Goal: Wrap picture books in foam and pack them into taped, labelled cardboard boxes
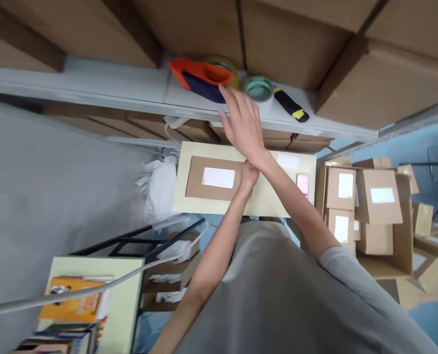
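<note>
My right hand [244, 125] reaches up to the shelf with its fingers stretched out. Its fingertips are at the lower right side of an orange and dark blue tape dispenser [200, 78]; whether they touch it I cannot tell. Just right of the fingers stands a roll of tape [259, 90] with a green and white core. My left hand [249, 176] is at the right end of a flat cardboard box [195, 179] bearing a white label [219, 177]. The right wrist crosses over it and hides its fingers.
A black and yellow box cutter [291, 104] lies on the shelf [111, 81], before large cartons [278, 49]. On the pale table [180, 204] is a phone [302, 184]. An open carton [402, 221] of labelled boxes stands right. At lower left, a cable [104, 285] crosses above books [71, 297].
</note>
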Available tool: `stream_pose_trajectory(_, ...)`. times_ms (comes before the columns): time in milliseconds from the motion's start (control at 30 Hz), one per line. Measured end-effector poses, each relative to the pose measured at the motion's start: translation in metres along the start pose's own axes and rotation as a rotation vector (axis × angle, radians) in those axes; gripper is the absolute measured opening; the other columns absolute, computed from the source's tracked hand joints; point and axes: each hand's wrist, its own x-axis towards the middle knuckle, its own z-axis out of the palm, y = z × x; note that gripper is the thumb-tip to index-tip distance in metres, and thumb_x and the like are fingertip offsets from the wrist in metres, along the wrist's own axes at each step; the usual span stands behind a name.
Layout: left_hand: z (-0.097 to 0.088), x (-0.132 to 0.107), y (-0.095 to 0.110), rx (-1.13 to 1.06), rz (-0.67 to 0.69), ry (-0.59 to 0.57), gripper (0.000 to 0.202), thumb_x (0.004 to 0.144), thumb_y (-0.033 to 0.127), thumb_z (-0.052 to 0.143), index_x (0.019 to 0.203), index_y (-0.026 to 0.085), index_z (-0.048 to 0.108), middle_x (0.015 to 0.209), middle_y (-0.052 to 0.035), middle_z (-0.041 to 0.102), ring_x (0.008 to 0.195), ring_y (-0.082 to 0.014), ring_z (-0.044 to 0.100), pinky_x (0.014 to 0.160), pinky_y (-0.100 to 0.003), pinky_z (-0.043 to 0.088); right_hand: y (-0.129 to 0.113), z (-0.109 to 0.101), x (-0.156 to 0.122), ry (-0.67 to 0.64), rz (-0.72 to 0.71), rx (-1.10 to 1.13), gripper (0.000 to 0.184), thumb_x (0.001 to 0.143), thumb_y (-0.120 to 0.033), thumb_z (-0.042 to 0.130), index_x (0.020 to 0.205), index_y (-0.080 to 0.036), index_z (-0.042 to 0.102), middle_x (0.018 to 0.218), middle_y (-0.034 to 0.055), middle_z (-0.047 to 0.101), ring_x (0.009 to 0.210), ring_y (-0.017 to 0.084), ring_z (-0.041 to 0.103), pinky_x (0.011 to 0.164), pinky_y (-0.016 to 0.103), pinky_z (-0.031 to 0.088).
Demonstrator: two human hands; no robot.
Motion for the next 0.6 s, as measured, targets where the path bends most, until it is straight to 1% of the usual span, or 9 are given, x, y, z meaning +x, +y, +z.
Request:
stream_pose_trajectory(33, 0.004, 0.001, -0.012, 0.047, -0.045, -0.006, 0.021, 0.091, 0.032, 0.081, 0.109, 0.02, 0.079, 0.117, -0.0121, 0.087, 0.132, -0.0407, 0.077, 0.116, -0.052, 0.063, 0.008, -0.006, -0.035, 0.043, 0.083, 0.024, 0.058, 0.126, -0.046, 0.025, 0.169, -0.024, 0.056, 0.165, 0.0116, 0.064, 0.159, 0.03, 0.057, 0.138, 0.059, 0.045)
stream_pose_trajectory(67, 0.008, 0.003, -0.024, 0.078, -0.089, -0.018, 0.022, 0.092, 0.033, 0.082, 0.109, 0.019, 0.079, 0.119, -0.0131, 0.087, 0.133, -0.0404, 0.077, 0.117, -0.051, 0.063, 0.02, -0.011, -0.072, 0.069, 0.178, 0.05, 0.06, 0.126, -0.05, 0.022, 0.162, -0.027, 0.063, 0.156, 0.0115, 0.069, 0.152, 0.03, 0.063, 0.133, 0.057, 0.051)
stream_pose_trajectory(167, 0.024, 0.012, -0.061, 0.094, -0.231, -0.086, 0.035, 0.093, 0.032, 0.081, 0.125, 0.018, 0.079, 0.143, -0.0189, 0.08, 0.141, -0.036, 0.074, 0.125, -0.05, 0.057, 0.075, -0.02, -0.176, 0.036, 0.491, 0.078, 0.054, 0.124, -0.054, 0.034, 0.141, -0.025, 0.076, 0.134, 0.0156, 0.077, 0.133, 0.032, 0.073, 0.122, 0.054, 0.059)
stream_pose_trajectory(233, 0.038, 0.02, -0.084, 0.11, -0.299, -0.13, 0.048, 0.091, 0.03, 0.084, 0.137, 0.018, 0.076, 0.155, -0.0216, 0.074, 0.148, -0.0343, 0.07, 0.13, -0.049, 0.052, 0.124, -0.025, -0.226, -0.016, 0.696, 0.046, 0.049, 0.122, -0.048, 0.041, 0.139, -0.02, 0.077, 0.135, 0.0191, 0.077, 0.129, 0.034, 0.074, 0.119, 0.053, 0.06)
stream_pose_trajectory(267, 0.046, 0.025, -0.096, 0.13, -0.317, -0.153, 0.052, 0.09, 0.029, 0.085, 0.14, 0.018, 0.075, 0.158, -0.0223, 0.072, 0.15, -0.0343, 0.069, 0.132, -0.05, 0.051, 0.15, -0.028, -0.242, -0.042, 0.795, 0.015, 0.046, 0.121, -0.043, 0.043, 0.14, -0.018, 0.077, 0.138, 0.0204, 0.077, 0.129, 0.034, 0.074, 0.118, 0.053, 0.06)
stream_pose_trajectory(367, 0.069, 0.047, -0.125, 0.196, -0.329, -0.213, 0.057, 0.088, 0.026, 0.089, 0.142, 0.017, 0.075, 0.159, -0.0234, 0.07, 0.15, -0.0357, 0.068, 0.134, -0.052, 0.048, 0.214, -0.031, -0.262, -0.165, 1.035, -0.12, 0.04, 0.117, -0.035, 0.054, 0.143, -0.014, 0.075, 0.144, 0.0237, 0.074, 0.137, 0.038, 0.069, 0.122, 0.055, 0.054)
stream_pose_trajectory(433, 0.083, 0.064, -0.142, 0.228, -0.32, -0.223, 0.06, 0.083, 0.024, 0.092, 0.141, 0.017, 0.075, 0.16, -0.0228, 0.069, 0.152, -0.0375, 0.066, 0.136, -0.054, 0.045, 0.241, -0.03, -0.26, -0.268, 1.144, -0.189, 0.04, 0.115, -0.033, 0.059, 0.145, -0.011, 0.074, 0.146, 0.0257, 0.073, 0.141, 0.04, 0.066, 0.124, 0.056, 0.052)
stream_pose_trajectory(500, 0.095, 0.079, -0.155, 0.243, -0.305, -0.231, 0.067, 0.078, 0.019, 0.093, 0.142, 0.019, 0.076, 0.165, -0.0212, 0.065, 0.159, -0.0398, 0.06, 0.137, -0.055, 0.043, 0.257, -0.024, -0.254, -0.342, 1.203, -0.208, 0.041, 0.115, -0.033, 0.06, 0.145, -0.009, 0.073, 0.148, 0.0267, 0.073, 0.142, 0.041, 0.066, 0.123, 0.055, 0.052)
stream_pose_trajectory(600, 0.109, 0.093, -0.169, 0.219, -0.294, -0.254, 0.077, 0.073, 0.014, 0.092, 0.147, 0.022, 0.074, 0.169, -0.0189, 0.062, 0.164, -0.0407, 0.054, 0.136, -0.055, 0.044, 0.268, -0.012, -0.249, -0.364, 1.24, -0.175, 0.038, 0.116, -0.031, 0.058, 0.144, -0.009, 0.072, 0.146, 0.0256, 0.075, 0.139, 0.039, 0.069, 0.121, 0.052, 0.053)
